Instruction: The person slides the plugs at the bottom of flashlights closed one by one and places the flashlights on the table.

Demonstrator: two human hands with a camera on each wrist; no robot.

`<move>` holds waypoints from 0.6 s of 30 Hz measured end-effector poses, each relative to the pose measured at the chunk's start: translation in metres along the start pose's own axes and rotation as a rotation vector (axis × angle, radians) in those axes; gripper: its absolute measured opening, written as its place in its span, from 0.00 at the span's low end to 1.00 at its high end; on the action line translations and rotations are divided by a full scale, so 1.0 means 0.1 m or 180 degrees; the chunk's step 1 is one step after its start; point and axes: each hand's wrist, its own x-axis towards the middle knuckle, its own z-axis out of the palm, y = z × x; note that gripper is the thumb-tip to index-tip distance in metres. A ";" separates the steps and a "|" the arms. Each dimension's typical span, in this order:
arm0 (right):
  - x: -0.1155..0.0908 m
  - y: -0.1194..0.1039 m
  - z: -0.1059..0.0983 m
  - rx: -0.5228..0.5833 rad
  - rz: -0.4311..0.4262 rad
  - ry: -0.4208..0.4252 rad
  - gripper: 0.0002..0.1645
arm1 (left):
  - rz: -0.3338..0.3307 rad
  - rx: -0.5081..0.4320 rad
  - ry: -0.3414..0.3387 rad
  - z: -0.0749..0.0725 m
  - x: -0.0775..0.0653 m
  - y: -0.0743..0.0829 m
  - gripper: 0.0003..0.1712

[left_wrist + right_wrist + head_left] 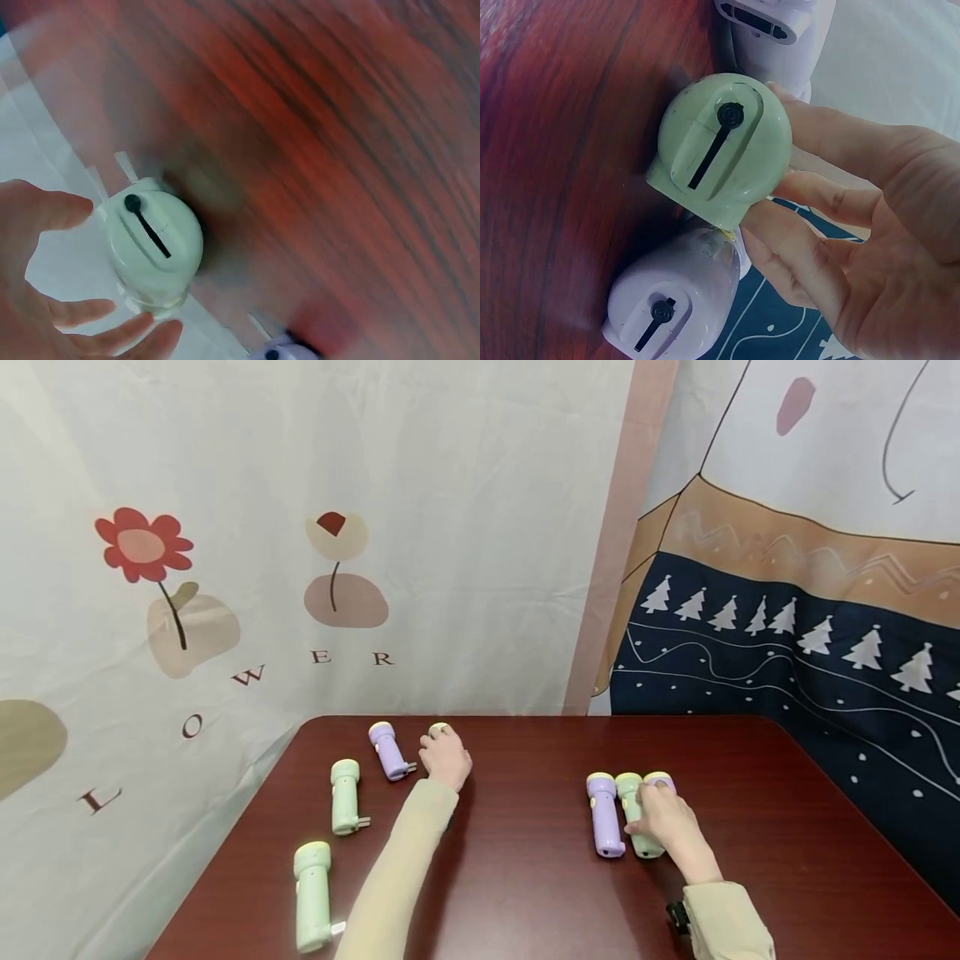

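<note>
At the table's far edge my left hand reaches round a green flashlight, mostly hidden behind it in the head view. In the left wrist view its thumb and fingers are spread beside the green flashlight, whose plug prongs stick out. On the right, my right hand holds another green flashlight between thumb and fingers; the right wrist view shows the base of that green flashlight. A purple flashlight lies to its left. A second purple flashlight is partly covered by the hand.
Left of my left hand lie a purple flashlight and two green flashlights, one midway and one nearer, all with prongs out. The dark red table ends at a printed cloth backdrop.
</note>
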 end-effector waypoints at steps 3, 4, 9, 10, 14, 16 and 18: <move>0.00 0.01 0.01 -0.0005 -0.0016 0.0023 0.27 | -0.0170 -0.0219 -0.0038 0.03 0.04 -0.07 0.32; 0.00 0.01 0.02 -0.0001 -0.0023 0.0038 0.26 | -0.0211 -0.0310 -0.0009 0.04 0.05 -0.09 0.32; -0.01 0.00 0.02 0.0024 -0.0031 0.0069 0.26 | -0.0447 -0.0801 0.0105 0.06 0.08 -0.17 0.29; -0.01 0.00 0.02 0.0024 -0.0030 0.0074 0.26 | -0.0494 -0.0887 0.0109 0.06 0.08 -0.18 0.28; -0.02 -0.01 0.01 0.0013 -0.0020 0.0084 0.26 | -0.0647 -0.1063 0.0011 0.06 0.09 -0.22 0.27; -0.02 -0.01 0.01 0.0013 -0.0013 0.0090 0.26 | -0.0686 -0.1068 -0.0052 0.06 0.09 -0.23 0.26; -0.02 -0.01 0.01 0.0017 -0.0007 0.0086 0.26 | -0.0708 -0.1051 -0.0110 0.06 0.09 -0.24 0.26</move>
